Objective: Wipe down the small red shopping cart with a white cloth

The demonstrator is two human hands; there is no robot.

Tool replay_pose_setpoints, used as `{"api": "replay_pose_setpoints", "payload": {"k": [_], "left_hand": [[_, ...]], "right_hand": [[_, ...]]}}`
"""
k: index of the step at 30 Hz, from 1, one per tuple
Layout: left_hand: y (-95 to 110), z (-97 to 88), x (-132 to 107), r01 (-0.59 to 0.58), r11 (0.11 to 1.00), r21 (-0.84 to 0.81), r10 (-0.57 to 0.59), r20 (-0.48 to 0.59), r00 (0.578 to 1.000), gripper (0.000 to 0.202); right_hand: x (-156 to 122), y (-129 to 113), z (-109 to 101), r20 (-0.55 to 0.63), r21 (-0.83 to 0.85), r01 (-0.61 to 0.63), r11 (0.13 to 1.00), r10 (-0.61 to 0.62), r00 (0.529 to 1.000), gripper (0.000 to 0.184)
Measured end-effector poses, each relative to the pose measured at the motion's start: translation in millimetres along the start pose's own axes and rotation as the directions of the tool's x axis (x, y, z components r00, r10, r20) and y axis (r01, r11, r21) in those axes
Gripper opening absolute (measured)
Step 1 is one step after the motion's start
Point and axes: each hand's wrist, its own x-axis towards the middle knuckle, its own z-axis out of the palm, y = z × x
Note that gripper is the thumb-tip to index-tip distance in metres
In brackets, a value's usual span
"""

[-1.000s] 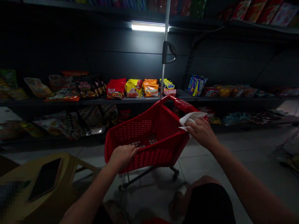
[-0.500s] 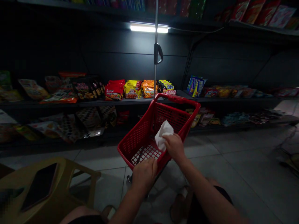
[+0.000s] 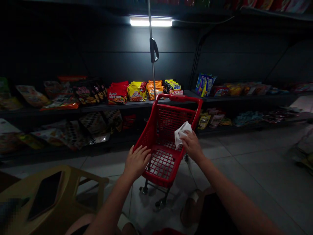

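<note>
A small red plastic shopping cart (image 3: 171,119) with mesh walls stands on wheels in front of me. My right hand (image 3: 192,145) pinches a crumpled white wipe (image 3: 181,133) against the inside of the cart's right wall. My left hand (image 3: 137,161) is open with its fingers spread, close to the near left rim of the cart. I cannot tell whether it touches the rim. The cart's basket holds nothing visible except its red mesh floor (image 3: 161,164).
Dark store shelves (image 3: 137,106) hold packets of noodles and snacks behind the cart. A metal pole with a black handle (image 3: 153,50) stands beyond it. A yellow plastic stool (image 3: 66,182) with a dark phone (image 3: 45,195) sits at lower left. Grey floor tiles surround the cart.
My left hand has come off the cart's near rim and opened. The cart has shifted, showing its wheels, and my right hand now holds the wipe nearer the right wall.
</note>
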Motion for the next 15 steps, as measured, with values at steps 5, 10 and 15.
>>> {"api": "replay_pose_setpoints", "payload": {"k": [5, 10, 15], "left_hand": [[-6, 2.0, -1, 0.022, 1.0, 0.021, -0.022, 0.02, 1.0, 0.045], [-38, -2.3, -9, -0.066, 0.997, 0.045, 0.062, 0.086, 0.994, 0.044], [-59, -5.1, -16, -0.118, 0.991, 0.06, 0.11, 0.121, 0.987, 0.042]], "right_hand": [[-63, -93, 7, 0.118, 0.141, 0.188, 0.972, -0.205, 0.972, 0.021], [-74, -96, -3, 0.254, 0.253, 0.532, 0.808, -0.586, 0.769, 0.039], [-8, 4, 5, 0.002, 0.217, 0.004, 0.976, -0.004, 1.0, 0.032]]}}
